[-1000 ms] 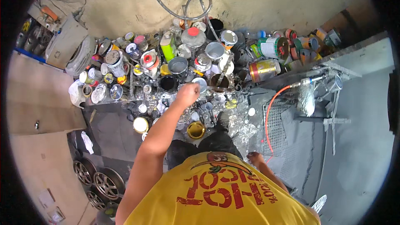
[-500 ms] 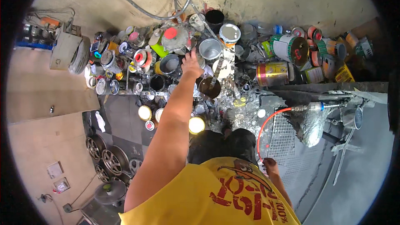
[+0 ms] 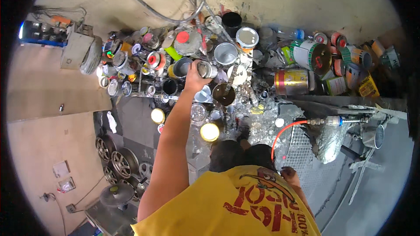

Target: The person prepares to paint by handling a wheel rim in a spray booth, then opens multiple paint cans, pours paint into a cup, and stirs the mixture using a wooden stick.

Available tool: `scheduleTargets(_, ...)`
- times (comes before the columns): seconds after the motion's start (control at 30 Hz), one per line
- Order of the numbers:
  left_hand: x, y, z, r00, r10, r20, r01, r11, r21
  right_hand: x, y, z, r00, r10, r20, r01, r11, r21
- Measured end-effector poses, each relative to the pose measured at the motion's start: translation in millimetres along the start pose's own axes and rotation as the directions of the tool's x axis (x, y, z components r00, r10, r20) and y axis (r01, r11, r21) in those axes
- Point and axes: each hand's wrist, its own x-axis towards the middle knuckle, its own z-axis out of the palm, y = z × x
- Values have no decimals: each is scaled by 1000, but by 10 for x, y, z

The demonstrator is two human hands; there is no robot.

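Among crowded paint containers on the bench, my left hand (image 3: 194, 78) is closed around a small silvery can (image 3: 204, 69) with a pale rim. Just left of it is a grey-lined pot (image 3: 181, 67). An open metal pot (image 3: 225, 53) sits behind it to the right, and a dark open can (image 3: 223, 95) stands nearer me. My right hand (image 3: 289, 175) is low at my right side, fingers curled, below an orange hose (image 3: 278, 134); what it holds, if anything, is hidden.
A red-capped container (image 3: 187, 43) stands behind the pots, with stacked cans (image 3: 309, 56) to the right. A sprayer fitting (image 3: 333, 120) and foil-wrapped object (image 3: 329, 143) are beside the ledge. Wheel rims (image 3: 121, 163) lie at lower left, and a cabinet (image 3: 52, 85) is at left.
My left hand has risen from the bench's front into the cans and now grips a small can, tilting it slightly. My right hand stays low at my side.
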Motion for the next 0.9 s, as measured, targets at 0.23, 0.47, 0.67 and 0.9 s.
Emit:
scheduleTargets(0.23, -574, 251, -902, 995, 83, -50, -92, 970, -226, 182, -1323, 82, 902, -427, 58, 431, 897, -93)
scheduleTargets(0.47, -1370, 1354, -1257, 948, 255, 190, -217, 956, -198, 102, -3283, 642, 338, -934, 115, 918, 300, -261)
scheduleTargets(0.67, -2030, 1889, -1288, 953, 193, 234, -127, 954, -272, 238, -3368, 1127, 326, -900, 288, 941, 280, -189)
scheduleTargets(0.9, -2360, 1843, -1408, 952, 18, 304, 59, 969, -242, 203, -3220, 1228, 177, -923, 343, 977, 124, -171)
